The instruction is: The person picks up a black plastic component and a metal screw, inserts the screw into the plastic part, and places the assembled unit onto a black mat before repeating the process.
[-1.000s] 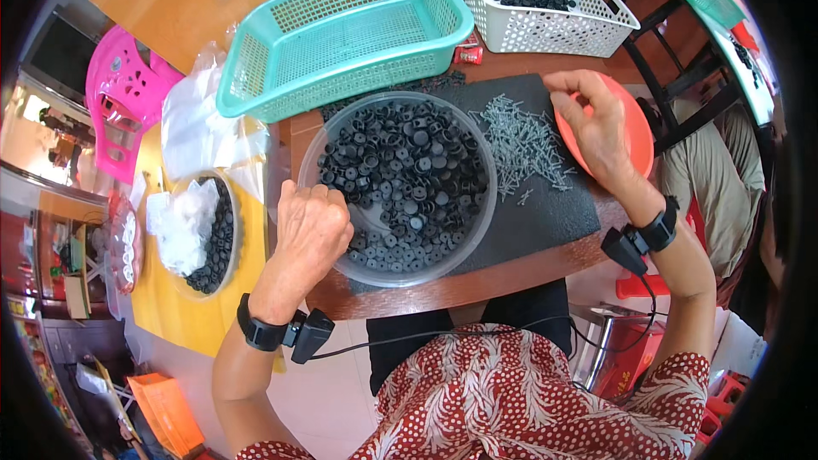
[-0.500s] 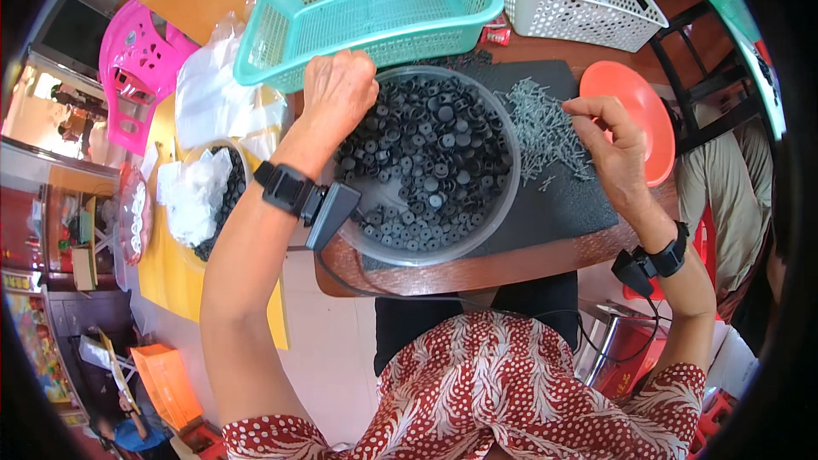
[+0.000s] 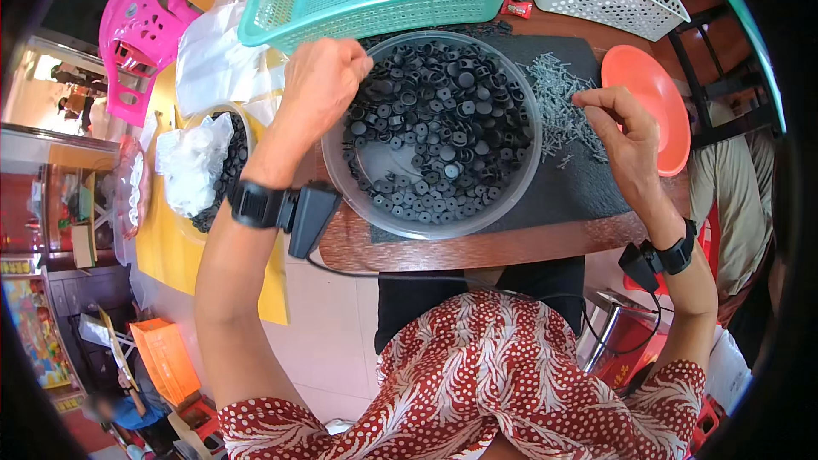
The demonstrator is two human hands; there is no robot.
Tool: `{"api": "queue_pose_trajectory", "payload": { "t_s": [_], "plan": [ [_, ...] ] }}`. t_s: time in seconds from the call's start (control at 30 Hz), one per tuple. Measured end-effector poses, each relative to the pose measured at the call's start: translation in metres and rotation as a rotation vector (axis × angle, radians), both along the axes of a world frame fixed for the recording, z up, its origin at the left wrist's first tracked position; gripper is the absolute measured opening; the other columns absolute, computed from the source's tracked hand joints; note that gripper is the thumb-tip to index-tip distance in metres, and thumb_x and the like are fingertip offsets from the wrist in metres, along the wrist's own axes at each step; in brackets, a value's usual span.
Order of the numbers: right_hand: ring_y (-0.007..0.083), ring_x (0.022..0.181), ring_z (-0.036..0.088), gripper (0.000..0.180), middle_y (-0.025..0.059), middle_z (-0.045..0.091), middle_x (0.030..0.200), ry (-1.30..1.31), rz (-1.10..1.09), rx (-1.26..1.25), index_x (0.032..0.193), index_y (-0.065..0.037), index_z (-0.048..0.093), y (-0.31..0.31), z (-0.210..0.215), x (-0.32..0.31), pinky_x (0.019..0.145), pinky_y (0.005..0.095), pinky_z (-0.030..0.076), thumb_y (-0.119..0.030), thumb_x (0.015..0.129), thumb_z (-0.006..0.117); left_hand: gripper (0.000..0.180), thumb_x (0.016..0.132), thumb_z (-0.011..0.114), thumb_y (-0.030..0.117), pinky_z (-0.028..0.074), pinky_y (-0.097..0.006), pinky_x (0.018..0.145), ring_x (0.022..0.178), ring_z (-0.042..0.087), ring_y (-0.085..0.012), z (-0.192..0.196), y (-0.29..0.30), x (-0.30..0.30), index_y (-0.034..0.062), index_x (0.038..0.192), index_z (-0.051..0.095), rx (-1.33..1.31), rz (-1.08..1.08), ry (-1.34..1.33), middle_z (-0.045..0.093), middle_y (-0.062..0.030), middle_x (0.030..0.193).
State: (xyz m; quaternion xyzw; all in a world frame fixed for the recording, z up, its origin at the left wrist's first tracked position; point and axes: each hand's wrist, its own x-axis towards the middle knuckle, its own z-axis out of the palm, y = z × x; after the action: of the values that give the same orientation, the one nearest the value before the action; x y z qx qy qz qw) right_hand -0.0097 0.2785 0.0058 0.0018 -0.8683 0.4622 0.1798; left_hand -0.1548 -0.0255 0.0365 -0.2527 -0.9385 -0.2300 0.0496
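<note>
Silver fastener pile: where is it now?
Head view, right of centre: the fastener pile lies on the dark mat, between the clear round tub and the orange bowl, near the right hand.

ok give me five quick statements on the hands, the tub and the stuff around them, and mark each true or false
1. The pile of screws lies on the dark mat, to the right of the clear round tub. True.
2. The parts in the clear round tub are white. False: they are black parts.
3. The left hand is at the upper-left edge of the tub. True.
4. The right hand is down inside the tub. False: the right hand is by the screws, near the orange-red dish.
5. The pink chair is at the far right of the picture. False: the pink chair is at the upper left.
</note>
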Motion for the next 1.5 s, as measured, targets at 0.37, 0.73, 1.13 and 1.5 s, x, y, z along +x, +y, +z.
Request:
{"api": "queue_pose_trajectory", "payload": {
  "t_s": [0.37,0.73,1.13,1.5],
  "plan": [
    [0.0084,0.074,0.053,0.011,0.0032,0.059,0.083,0.000,0.067,-0.041,0.092,-0.001,0.063,-0.011,-0.004,0.006,0.066,0.0225,0.043,0.001,0.083,0.058,0.022,0.069,0.064,0.003,0.045,-0.040,0.070,0.078,0.057,-0.0337,-0.017,-0.028,0.054,0.0013,0.091,0.061,-0.231,-0.222,0.157,0.061,-0.0140,0.082],
    [0.0091,0.073,0.053,0.010,0.0033,0.059,0.080,-0.046,0.068,-0.025,0.091,0.000,0.063,-0.013,0.000,0.012,0.064,0.0228,0.043,0.002,0.082,0.059,0.026,0.065,0.067,0.000,0.043,-0.036,0.066,0.072,0.054,-0.0292,-0.018,-0.014,0.067,0.0036,0.090,0.062,-0.041,-0.320,0.124,0.055,-0.0096,0.073],
    [0.0090,0.073,0.053,0.009,0.0039,0.059,0.081,-0.096,0.066,-0.072,0.089,0.000,0.063,-0.014,-0.002,0.017,0.064,0.0228,0.043,0.002,0.082,0.059,0.021,0.064,0.072,0.011,0.041,-0.037,0.065,0.069,0.057,-0.0288,-0.026,-0.009,0.063,0.0041,0.082,0.062,-0.185,-0.347,0.110,0.059,-0.0102,0.068],
    [0.0110,0.072,0.055,0.015,0.0041,0.060,0.082,0.056,0.119,-0.065,0.091,-0.001,0.064,-0.047,0.018,0.028,0.063,0.0229,0.043,0.005,0.078,0.060,0.023,0.066,0.072,0.008,0.042,-0.026,0.063,0.062,0.051,-0.0157,-0.009,0.001,0.091,-0.0005,0.086,0.064,0.362,-0.188,-0.228,0.056,-0.0070,0.069]
  ]
}}
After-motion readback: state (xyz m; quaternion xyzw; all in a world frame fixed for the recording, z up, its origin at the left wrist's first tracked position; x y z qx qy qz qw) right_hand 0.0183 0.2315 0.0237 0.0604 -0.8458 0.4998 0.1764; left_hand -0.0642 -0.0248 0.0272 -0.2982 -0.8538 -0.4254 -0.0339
